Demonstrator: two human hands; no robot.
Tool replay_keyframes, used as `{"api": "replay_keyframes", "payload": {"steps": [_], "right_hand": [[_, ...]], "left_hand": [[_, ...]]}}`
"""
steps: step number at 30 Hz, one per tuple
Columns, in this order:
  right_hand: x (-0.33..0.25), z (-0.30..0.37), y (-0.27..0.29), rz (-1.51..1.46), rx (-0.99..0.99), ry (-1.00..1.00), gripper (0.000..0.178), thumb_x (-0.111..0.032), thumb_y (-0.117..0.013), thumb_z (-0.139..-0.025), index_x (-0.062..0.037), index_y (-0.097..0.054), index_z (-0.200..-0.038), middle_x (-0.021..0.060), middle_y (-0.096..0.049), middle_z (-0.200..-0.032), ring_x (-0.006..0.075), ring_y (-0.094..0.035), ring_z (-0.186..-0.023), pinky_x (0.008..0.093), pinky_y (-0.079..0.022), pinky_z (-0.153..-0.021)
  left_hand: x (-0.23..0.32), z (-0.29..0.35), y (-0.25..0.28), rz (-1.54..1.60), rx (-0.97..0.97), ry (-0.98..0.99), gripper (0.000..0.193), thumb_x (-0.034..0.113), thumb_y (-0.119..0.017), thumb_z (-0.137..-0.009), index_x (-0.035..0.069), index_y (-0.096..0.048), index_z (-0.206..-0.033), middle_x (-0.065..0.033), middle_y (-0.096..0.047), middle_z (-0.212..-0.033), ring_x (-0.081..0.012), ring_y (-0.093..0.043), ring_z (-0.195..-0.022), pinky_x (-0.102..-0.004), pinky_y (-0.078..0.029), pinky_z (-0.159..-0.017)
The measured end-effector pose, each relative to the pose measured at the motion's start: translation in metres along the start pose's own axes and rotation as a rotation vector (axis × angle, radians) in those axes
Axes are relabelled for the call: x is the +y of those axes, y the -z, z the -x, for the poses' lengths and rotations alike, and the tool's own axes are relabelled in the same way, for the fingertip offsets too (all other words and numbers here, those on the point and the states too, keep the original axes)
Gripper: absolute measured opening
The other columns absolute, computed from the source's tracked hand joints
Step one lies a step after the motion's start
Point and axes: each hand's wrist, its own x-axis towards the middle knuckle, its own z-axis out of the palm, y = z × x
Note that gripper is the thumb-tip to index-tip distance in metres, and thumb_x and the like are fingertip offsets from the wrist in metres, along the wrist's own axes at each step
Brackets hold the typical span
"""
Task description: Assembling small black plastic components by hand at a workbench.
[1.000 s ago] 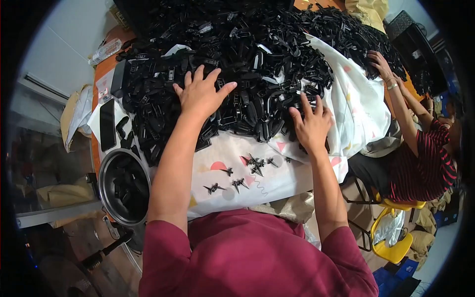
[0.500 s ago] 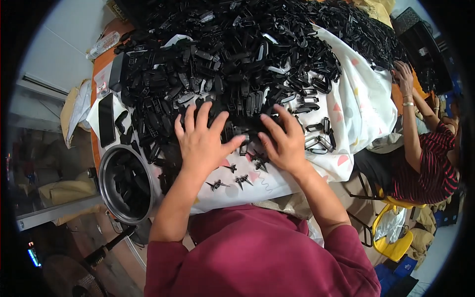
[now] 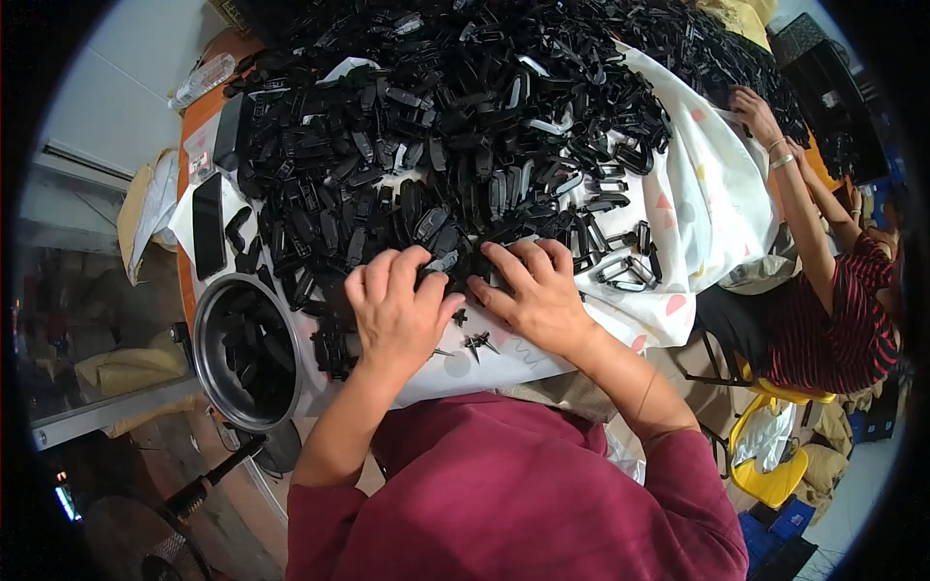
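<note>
A large heap of small black plastic parts [image 3: 387, 136] covers the table. My left hand [image 3: 399, 305] lies at the heap's near edge, fingers bent and a little apart, fingertips touching the parts. Opposite it, my right hand [image 3: 541, 295] rests with curled, spread fingers against the same edge. Some black parts sit between the two hands; I see none clearly gripped. Just below the hands, a small spiky black piece [image 3: 478, 345] lies on the white patterned cloth [image 3: 542, 360].
A metal bowl [image 3: 205, 373] with black parts stands at the left, near a black phone [image 3: 208, 230]. A plastic bottle [image 3: 203, 81] lies at the far left. Another person's hand [image 3: 756, 113] reaches over the heap's right side. A yellow chair [image 3: 775, 484] stands at the right.
Both my hands have come down onto the heap's near edge, their fingers more bent. Fewer spiky pieces show below them. The other person's hand has moved left over the heap.
</note>
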Motion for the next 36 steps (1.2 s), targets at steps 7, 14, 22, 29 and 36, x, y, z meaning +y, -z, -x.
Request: {"api": "replay_keyframes", "payload": {"steps": [7,14,22,29,36], "right_hand": [[0.008,-0.003,0.011,-0.267,0.152,-0.055,0.027,-0.009,-0.071,-0.063,-0.0058,-0.055,-0.084,0.0090,-0.059,-0.103,0.0259,-0.058,-0.090,0.0357,-0.046,-0.071],[-0.020,-0.014,0.043,-0.743,0.148,-0.290,0.033,-0.008,-0.075,-0.067,0.0011,-0.058,-0.093,0.0110,-0.063,-0.087,0.0227,-0.059,-0.071,0.0289,-0.046,-0.060],[-0.025,-0.003,0.048,-0.617,0.185,-0.262,0.039,-0.001,-0.069,-0.069,-0.0055,-0.062,-0.107,0.0096,-0.059,-0.083,0.0226,-0.051,-0.065,0.0291,-0.041,-0.053],[-0.035,0.011,0.048,-0.536,0.111,-0.215,0.043,0.002,-0.070,-0.065,-0.0069,-0.063,-0.106,0.0083,-0.056,-0.081,0.0211,-0.050,-0.064,0.0299,-0.040,-0.050],[-0.062,0.031,0.038,-0.778,0.116,-0.621,0.035,-0.003,-0.067,-0.078,-0.0007,-0.057,-0.111,0.0117,-0.062,-0.096,0.0187,-0.060,-0.081,0.0251,-0.050,-0.068]], "left_hand": [[0.000,0.006,-0.001,0.300,0.023,0.127,0.019,0.018,-0.072,-0.066,0.010,-0.061,-0.078,-0.0029,-0.059,-0.096,-0.0220,-0.052,-0.087,-0.0360,-0.036,-0.075],[0.024,0.011,0.004,1.429,0.161,0.576,0.019,0.003,-0.070,-0.076,-0.003,-0.058,-0.090,-0.0091,-0.063,-0.092,-0.0105,-0.059,-0.083,-0.0238,-0.049,-0.071],[0.024,0.016,0.010,1.468,0.033,0.566,0.026,0.004,-0.071,-0.074,-0.002,-0.061,-0.098,-0.0072,-0.064,-0.090,-0.0100,-0.060,-0.076,-0.0235,-0.050,-0.067],[0.026,0.017,0.012,1.156,-0.054,0.310,0.024,0.003,-0.065,-0.079,-0.002,-0.060,-0.102,-0.0078,-0.063,-0.098,-0.0112,-0.060,-0.076,-0.0239,-0.050,-0.070],[0.051,0.044,-0.010,1.858,-0.033,0.786,0.027,0.001,-0.058,-0.085,-0.003,-0.056,-0.111,-0.0103,-0.061,-0.105,-0.0141,-0.058,-0.091,-0.0259,-0.047,-0.083]]}}
